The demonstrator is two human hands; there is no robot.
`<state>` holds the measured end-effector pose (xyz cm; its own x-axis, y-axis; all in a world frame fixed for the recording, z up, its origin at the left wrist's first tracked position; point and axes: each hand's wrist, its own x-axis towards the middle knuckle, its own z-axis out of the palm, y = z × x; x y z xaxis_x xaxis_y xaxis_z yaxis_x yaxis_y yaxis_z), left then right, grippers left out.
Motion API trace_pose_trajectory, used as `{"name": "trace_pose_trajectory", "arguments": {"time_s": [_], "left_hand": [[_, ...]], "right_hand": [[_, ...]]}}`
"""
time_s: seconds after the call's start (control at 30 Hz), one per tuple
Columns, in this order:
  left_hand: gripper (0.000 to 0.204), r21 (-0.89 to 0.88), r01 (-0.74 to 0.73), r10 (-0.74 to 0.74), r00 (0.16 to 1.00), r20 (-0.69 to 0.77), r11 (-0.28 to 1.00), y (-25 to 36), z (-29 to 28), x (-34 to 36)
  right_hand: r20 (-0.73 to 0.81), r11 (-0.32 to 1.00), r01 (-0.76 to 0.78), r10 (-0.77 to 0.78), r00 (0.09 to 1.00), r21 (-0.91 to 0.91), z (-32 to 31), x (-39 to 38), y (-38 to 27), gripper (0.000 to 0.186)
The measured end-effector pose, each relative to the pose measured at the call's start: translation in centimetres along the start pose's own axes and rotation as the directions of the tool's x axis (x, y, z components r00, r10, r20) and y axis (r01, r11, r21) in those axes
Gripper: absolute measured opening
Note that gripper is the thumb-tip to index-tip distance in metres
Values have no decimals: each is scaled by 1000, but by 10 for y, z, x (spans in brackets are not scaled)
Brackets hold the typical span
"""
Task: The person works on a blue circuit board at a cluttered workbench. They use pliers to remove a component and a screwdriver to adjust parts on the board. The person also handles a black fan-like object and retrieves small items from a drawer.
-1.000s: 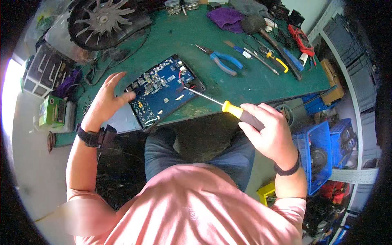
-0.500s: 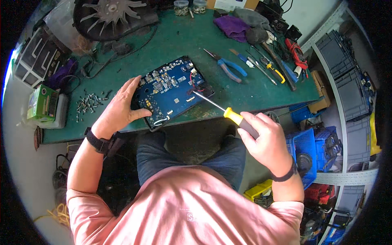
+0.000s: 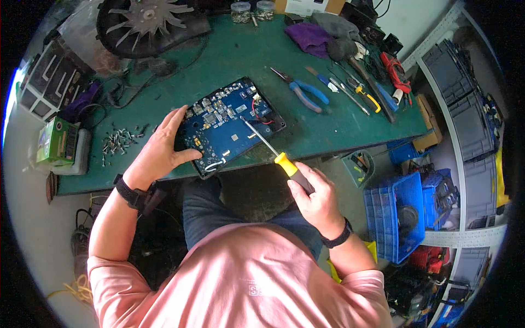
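Note:
A blue circuit board lies in a shallow black casing near the bench's front edge. My left hand grips the casing's left side, its thumb over the near left corner and its fingers along the far left edge. In my right hand is a screwdriver with a yellow and dark handle, held at a slant. Its tip is over the middle of the board; whether it touches I cannot tell. Red and black wires run along the board's right side, and a white cable sits at its near edge.
Loose screws lie left of the casing on the green bench. Blue-handled pliers, a hammer and other tools lie to the right. A finned fan wheel stands at the back left. Blue crates stand below at the right.
My right hand has moved left and slightly down with the screwdriver. The tip has shifted from beside the red and black wires toward the board's middle. My left hand stays on the casing.

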<state>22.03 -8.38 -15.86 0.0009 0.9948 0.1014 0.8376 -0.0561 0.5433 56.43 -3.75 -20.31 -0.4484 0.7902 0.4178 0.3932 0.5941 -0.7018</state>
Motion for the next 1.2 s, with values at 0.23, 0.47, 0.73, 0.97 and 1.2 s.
{"name": "trace_pose_trajectory", "arguments": {"time_s": [0.23,0.47,0.73,0.97,1.2], "left_hand": [[90,33,15,-12,996,-92,999,3,-1,0],[45,232,-298,319,946,-59,926,75,-26,50],[26,416,-353,268,931,250,838,102,31,87],[20,456,-246,143,958,249,855,113,36,97],[10,562,-416,287,907,307,715,106,40,103]], "right_hand": [[-84,994,-50,58,995,96,-8,-2,3,32],[-166,948,-179,227,960,262,-25,-14,16,37],[-216,957,-174,225,950,232,-26,-34,34,37],[-212,953,-159,216,953,257,-33,-34,43,35],[-158,914,-230,295,942,334,-34,-41,48,36]]}}
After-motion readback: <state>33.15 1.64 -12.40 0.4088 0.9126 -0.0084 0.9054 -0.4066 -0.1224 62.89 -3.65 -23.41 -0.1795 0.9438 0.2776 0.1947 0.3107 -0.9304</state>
